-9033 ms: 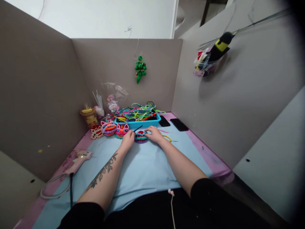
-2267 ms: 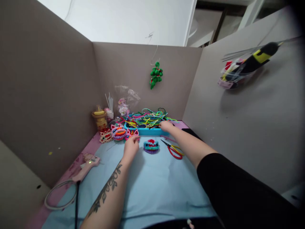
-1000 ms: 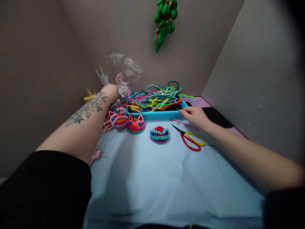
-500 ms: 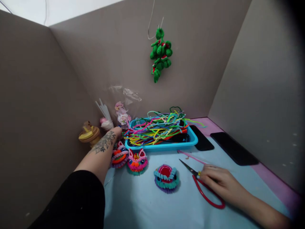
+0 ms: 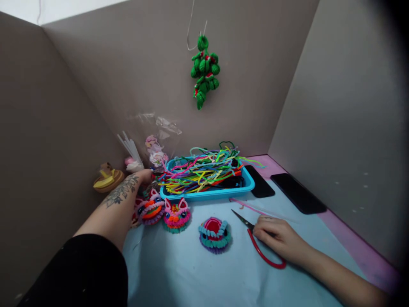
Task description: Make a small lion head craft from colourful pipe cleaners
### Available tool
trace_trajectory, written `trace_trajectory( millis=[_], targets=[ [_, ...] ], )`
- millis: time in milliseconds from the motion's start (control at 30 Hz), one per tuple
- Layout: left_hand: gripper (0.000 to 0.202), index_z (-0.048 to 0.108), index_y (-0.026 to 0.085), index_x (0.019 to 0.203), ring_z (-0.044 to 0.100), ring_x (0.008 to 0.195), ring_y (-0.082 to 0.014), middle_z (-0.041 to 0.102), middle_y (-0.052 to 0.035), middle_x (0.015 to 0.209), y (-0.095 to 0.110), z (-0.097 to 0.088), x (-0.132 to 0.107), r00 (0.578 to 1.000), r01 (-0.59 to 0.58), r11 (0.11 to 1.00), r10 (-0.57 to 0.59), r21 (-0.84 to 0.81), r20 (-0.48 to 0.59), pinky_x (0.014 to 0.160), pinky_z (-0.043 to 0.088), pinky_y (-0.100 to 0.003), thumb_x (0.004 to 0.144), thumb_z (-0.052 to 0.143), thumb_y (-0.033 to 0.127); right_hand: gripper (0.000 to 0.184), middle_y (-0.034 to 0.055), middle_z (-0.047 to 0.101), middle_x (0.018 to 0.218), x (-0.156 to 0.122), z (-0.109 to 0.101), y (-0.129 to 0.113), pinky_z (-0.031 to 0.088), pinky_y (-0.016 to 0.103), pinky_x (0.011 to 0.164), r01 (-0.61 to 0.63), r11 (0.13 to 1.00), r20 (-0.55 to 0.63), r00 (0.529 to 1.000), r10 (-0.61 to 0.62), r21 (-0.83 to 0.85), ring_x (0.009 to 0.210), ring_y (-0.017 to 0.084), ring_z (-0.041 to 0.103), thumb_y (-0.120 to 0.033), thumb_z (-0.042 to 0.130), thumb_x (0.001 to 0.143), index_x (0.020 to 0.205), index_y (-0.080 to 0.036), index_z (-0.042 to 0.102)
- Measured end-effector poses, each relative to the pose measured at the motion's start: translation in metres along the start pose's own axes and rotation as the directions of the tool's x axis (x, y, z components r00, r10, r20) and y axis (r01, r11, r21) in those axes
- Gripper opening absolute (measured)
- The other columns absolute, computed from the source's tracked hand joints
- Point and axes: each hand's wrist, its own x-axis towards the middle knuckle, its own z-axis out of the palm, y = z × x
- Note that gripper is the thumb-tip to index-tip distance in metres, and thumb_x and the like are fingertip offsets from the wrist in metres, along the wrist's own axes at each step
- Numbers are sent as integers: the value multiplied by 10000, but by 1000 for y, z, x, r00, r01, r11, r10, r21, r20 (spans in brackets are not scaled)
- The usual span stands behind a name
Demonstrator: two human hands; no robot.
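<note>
My left hand (image 5: 146, 176) reaches in beside the left end of the blue tray (image 5: 207, 197), behind the finished pipe-cleaner heads. Its fingers are mostly hidden, and what they touch cannot be made out. My right hand (image 5: 277, 236) lies on the table, fingers curled over the pivot and handles of the red-handled scissors (image 5: 266, 258); the blades point to the far left. Left of them sits a teal and purple pipe-cleaner head (image 5: 214, 235) with a red middle. A pink one with ears (image 5: 177, 216) and an orange and purple one (image 5: 151, 209) stand nearer my left forearm.
Many coloured pipe cleaners (image 5: 204, 172) heap over the tray. Two black phone-like slabs (image 5: 262, 182) (image 5: 298, 194) lie to the right. A pink pipe cleaner (image 5: 246, 206) lies before the tray. A green ornament (image 5: 204, 72) hangs from the back panel; a brown-yellow object (image 5: 108, 178) stands left.
The view has shifted slightly, so everything sits further left. My left hand stays beside the tray's left end, with the wrist turned a little. The right hand remains at the scissors.
</note>
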Motion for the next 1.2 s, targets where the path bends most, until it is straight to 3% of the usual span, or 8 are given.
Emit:
trace_trajectory(
  millis=[200,467,567,633,767,933,1067,1200],
  targets=[
    [179,540,143,426,553,593,-154,471,24,382,11,-20,-6,985,39,944,-92,328,147,698,419,-238,511,631,13,349,46,610,627,-1,0,-3,453,268,600,22,1000,-27,999,-22,-10,599,151,569,-377,425,879,652,-189,611],
    [96,643,151,568,610,810,-224,664,-49,660,45,-49,-31,999,-35,891,23,453,32,790,428,-275,541,600,69,329,54,628,664,-4,-1,-2,465,274,627,-7,1000,-30,1000,6,-26,628,156,577,-390,442,866,683,-187,626],
    [135,687,159,675,613,814,-209,677,-39,709,76,-67,-59,977,-121,960,161,253,-142,792,446,-264,578,601,119,326,54,628,662,-5,-2,-4,464,275,627,-5,1000,-36,999,4,-29,627,157,577,-390,447,861,675,-187,621],
    [203,691,154,795,615,747,-181,670,-25,701,95,-69,-88,967,-172,980,150,-95,-208,737,476,-267,612,605,177,323,55,630,662,-5,-2,-8,461,274,627,13,1000,-47,999,-15,-26,627,158,579,-381,450,862,668,-183,616],
    [216,644,126,833,598,627,-108,637,-14,655,117,-32,-153,992,-117,588,104,-801,-69,680,503,-239,622,603,148,304,46,627,655,-1,2,-26,456,275,640,69,998,-91,993,-69,-2,637,155,580,-357,463,859,663,-176,610],
    [198,598,125,823,566,558,-49,585,13,620,130,47,-221,967,182,63,169,-981,190,589,492,-136,638,603,57,184,49,651,797,5,24,-76,467,266,659,87,988,-271,961,-50,127,726,154,590,-342,533,827,823,-185,629],
    [216,563,139,878,585,601,-41,586,21,673,148,88,-260,941,280,-64,217,-958,260,633,502,-122,690,613,46,248,46,627,908,3,44,-110,474,265,681,181,968,-365,925,-107,174,815,156,582,-315,574,806,1029,-209,595],
    [169,543,149,866,592,637,-37,614,13,752,158,107,-285,940,271,-127,249,-954,234,655,489,-124,737,601,56,170,46,630,893,-7,55,-124,471,274,707,206,968,-426,896,-127,145,834,159,576,-267,544,823,941,-204,649]
  ],
)
